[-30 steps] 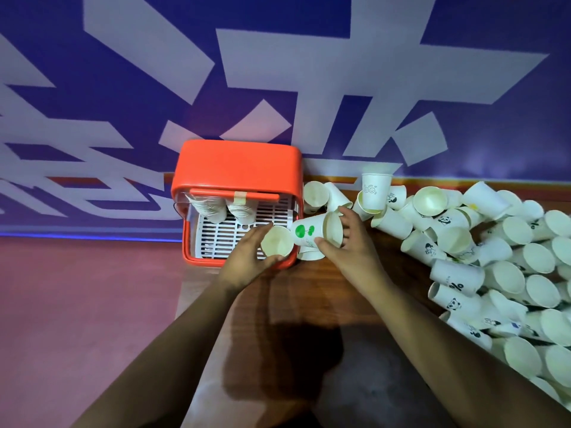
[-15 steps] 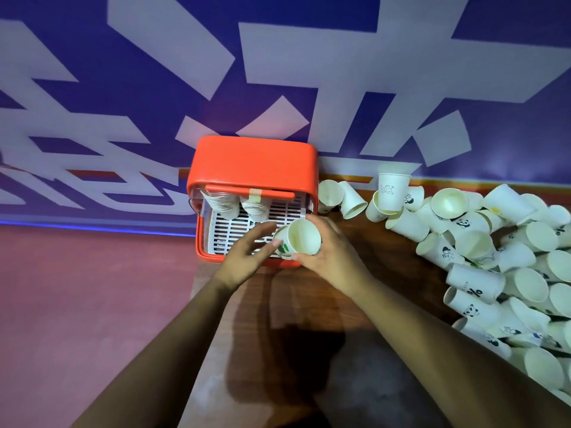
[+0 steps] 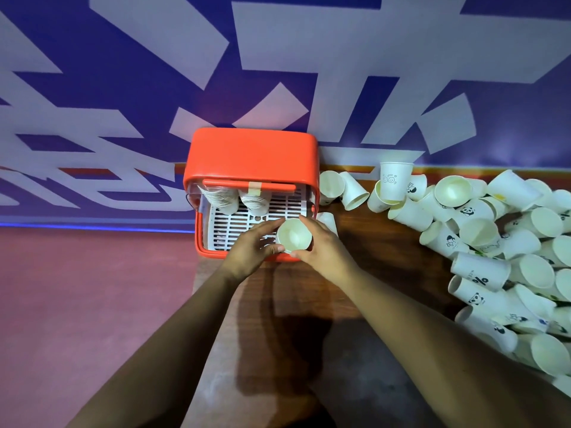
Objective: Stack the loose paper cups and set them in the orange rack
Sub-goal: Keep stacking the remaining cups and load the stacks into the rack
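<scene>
Head view: an orange rack holds two cup stacks at its back. Left hand and right hand both curl around an upright paper cup over the rack's front right corner. Loose cups lie heaped on the wooden bench at right.

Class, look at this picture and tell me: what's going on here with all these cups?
A person is sorting paper cups. Both the left hand and the right hand grip one cup, mouth up, over the front of the orange rack. Two stacks of cups sit at the back of it. A big pile of loose cups lies on the table to the right.
</scene>
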